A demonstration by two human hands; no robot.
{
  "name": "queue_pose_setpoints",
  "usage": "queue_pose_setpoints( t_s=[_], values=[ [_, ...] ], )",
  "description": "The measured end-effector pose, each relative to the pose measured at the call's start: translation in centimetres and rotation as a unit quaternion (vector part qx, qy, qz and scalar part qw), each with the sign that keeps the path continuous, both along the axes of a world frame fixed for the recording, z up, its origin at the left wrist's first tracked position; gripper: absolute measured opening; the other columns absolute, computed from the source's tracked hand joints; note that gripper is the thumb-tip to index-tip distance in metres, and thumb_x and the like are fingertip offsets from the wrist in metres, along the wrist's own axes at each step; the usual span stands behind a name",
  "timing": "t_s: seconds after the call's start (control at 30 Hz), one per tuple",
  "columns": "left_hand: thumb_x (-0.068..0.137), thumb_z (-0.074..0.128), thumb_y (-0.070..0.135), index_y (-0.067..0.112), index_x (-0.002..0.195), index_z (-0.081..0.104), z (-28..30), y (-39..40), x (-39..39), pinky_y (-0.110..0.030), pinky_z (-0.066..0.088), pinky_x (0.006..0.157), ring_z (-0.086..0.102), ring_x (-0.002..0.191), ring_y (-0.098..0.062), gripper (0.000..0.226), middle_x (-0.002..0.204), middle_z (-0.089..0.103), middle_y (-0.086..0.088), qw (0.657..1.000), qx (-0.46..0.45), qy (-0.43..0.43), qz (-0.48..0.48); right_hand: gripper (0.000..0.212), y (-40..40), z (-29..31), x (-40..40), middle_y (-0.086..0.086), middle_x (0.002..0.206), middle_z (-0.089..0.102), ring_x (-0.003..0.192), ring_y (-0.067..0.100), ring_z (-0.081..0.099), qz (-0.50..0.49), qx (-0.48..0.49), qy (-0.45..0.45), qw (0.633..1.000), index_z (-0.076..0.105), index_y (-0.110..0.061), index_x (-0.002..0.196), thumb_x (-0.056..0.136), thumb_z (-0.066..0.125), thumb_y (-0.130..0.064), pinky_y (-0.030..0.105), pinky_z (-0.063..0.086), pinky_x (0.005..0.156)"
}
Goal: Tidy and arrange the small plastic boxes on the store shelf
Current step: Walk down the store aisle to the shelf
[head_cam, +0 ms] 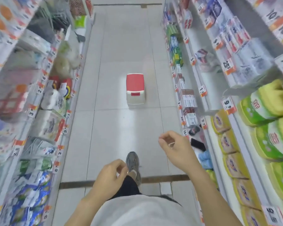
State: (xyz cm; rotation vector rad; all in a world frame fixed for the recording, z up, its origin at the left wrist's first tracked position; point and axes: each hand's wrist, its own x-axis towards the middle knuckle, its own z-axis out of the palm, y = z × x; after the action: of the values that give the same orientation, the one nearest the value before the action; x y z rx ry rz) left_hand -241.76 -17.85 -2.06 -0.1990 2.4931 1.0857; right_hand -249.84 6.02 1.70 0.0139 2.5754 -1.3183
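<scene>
Since no small plastic boxes are showing clearly on either shelf run, where they are sitting cannot be told from here, and the step in hand looks like walking down the aisle to find them. The left hand (110,175) is hanging in front of the body with its fingers loosely curled and nothing in them, and the right hand (174,146) is lifting a little higher with thumb and forefinger nearly meeting, also holding nothing. One grey shoe (133,162) is stepping onto the pale tiled floor (121,46). A red-topped white step stool (135,90) is standing mid-aisle ahead, well apart from the feet. Doing this well probably means passing beside the stool, keeping both hands free, and scanning the right-hand shelves (207,98) and left-hand shelves (59,88) level by level before reaching.
</scene>
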Motion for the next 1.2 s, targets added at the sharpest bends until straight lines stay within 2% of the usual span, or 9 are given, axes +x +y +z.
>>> queue_pose_setpoints(
  t_s=[0.3,0.47,0.6,0.7,0.8,0.97,1.03,1.13,1.2],
  values=[
    [0.093,0.052,0.023,0.029,0.080,0.059,3.5,0.9,-30.1,-0.013,0.045,0.070,0.061,0.081,-0.002,0.017,0.078,0.065,0.015,0.992,-0.007,0.033,-0.119,0.007,2.9,0.1,-18.1,-0.017,0.085,0.070,0.085,-0.005,0.062,-0.087,0.003,-0.072,0.994,0.067,-0.030,0.089,0.092,0.065,-0.024,0.009,0.046,0.074],
    [0.092,0.050,0.026,0.030,0.080,0.060,2.1,4.9,-46.1,-0.021,0.050,0.073,0.061,0.080,-0.001,0.016,0.077,0.065,0.017,0.985,-0.021,0.033,-0.166,0.002,6.7,-3.5,-28.4,-0.016,0.086,0.071,0.086,-0.006,0.063,-0.125,0.007,-0.116,0.985,0.067,-0.031,0.088,0.090,0.066,-0.031,0.013,0.047,0.076],
    [0.093,0.051,0.027,0.029,0.083,0.062,0.8,9.4,-58.2,-0.023,0.051,0.073,0.061,0.077,0.000,0.015,0.076,0.065,0.017,0.981,-0.032,0.034,-0.187,0.004,10.4,-5.5,-40.4,-0.016,0.087,0.070,0.086,-0.007,0.062,-0.108,0.010,-0.121,0.987,0.067,-0.029,0.091,0.092,0.064,-0.027,0.013,0.047,0.076],
    [0.093,0.052,0.026,0.030,0.084,0.062,1.3,12.2,-65.2,-0.017,0.048,0.069,0.060,0.077,0.000,0.014,0.075,0.064,0.018,0.980,-0.030,0.030,-0.196,0.005,12.6,-4.4,-50.2,-0.019,0.090,0.069,0.088,-0.009,0.061,-0.098,0.009,-0.103,0.990,0.067,-0.029,0.095,0.093,0.062,-0.029,0.010,0.047,0.077],
    [0.094,0.052,0.028,0.033,0.084,0.060,1.9,14.3,-71.5,-0.012,0.043,0.064,0.059,0.076,0.005,0.014,0.074,0.062,0.022,0.980,-0.032,0.037,-0.194,0.005,14.2,-2.8,-59.4,-0.018,0.091,0.069,0.088,-0.005,0.062,-0.084,-0.002,-0.077,0.993,0.067,-0.030,0.094,0.094,0.062,-0.030,0.015,0.050,0.081],
    [0.095,0.051,0.029,0.038,0.078,0.052,3.3,16.9,-81.5,-0.024,0.050,0.063,0.060,0.068,-0.004,0.019,0.072,0.061,0.020,0.973,-0.049,0.050,-0.218,0.004,15.4,-1.5,-70.7,-0.018,0.092,0.067,0.089,-0.003,0.062,-0.066,0.010,-0.050,0.997,0.063,-0.035,0.094,0.094,0.059,-0.033,0.017,0.051,0.082],
    [0.095,0.050,0.032,0.039,0.078,0.053,3.2,18.1,-85.7,-0.024,0.050,0.062,0.059,0.068,-0.003,0.018,0.073,0.060,0.019,0.967,-0.056,0.057,-0.241,0.006,15.9,-2.0,-74.0,-0.017,0.093,0.067,0.088,-0.001,0.063,-0.072,0.011,-0.054,0.996,0.064,-0.033,0.095,0.093,0.059,-0.033,0.024,0.054,0.083],
    [0.094,0.049,0.035,0.032,0.086,0.060,2.3,20.1,-92.1,-0.018,0.050,0.064,0.061,0.072,-0.001,0.014,0.078,0.064,0.019,0.963,-0.044,0.058,-0.260,0.013,17.1,-3.4,-78.1,-0.016,0.091,0.068,0.086,0.001,0.064,-0.111,0.004,-0.069,0.991,0.065,-0.031,0.093,0.088,0.058,-0.040,0.031,0.055,0.083],
    [0.092,0.048,0.035,0.027,0.084,0.061,1.0,21.6,-96.8,-0.027,0.052,0.067,0.062,0.072,-0.005,0.017,0.077,0.066,0.014,0.957,-0.028,0.054,-0.283,0.019,18.1,-4.5,-80.7,-0.016,0.087,0.068,0.083,0.002,0.064,-0.149,0.010,-0.058,0.987,0.065,-0.030,0.089,0.084,0.054,-0.044,0.031,0.055,0.081]
  ],
)
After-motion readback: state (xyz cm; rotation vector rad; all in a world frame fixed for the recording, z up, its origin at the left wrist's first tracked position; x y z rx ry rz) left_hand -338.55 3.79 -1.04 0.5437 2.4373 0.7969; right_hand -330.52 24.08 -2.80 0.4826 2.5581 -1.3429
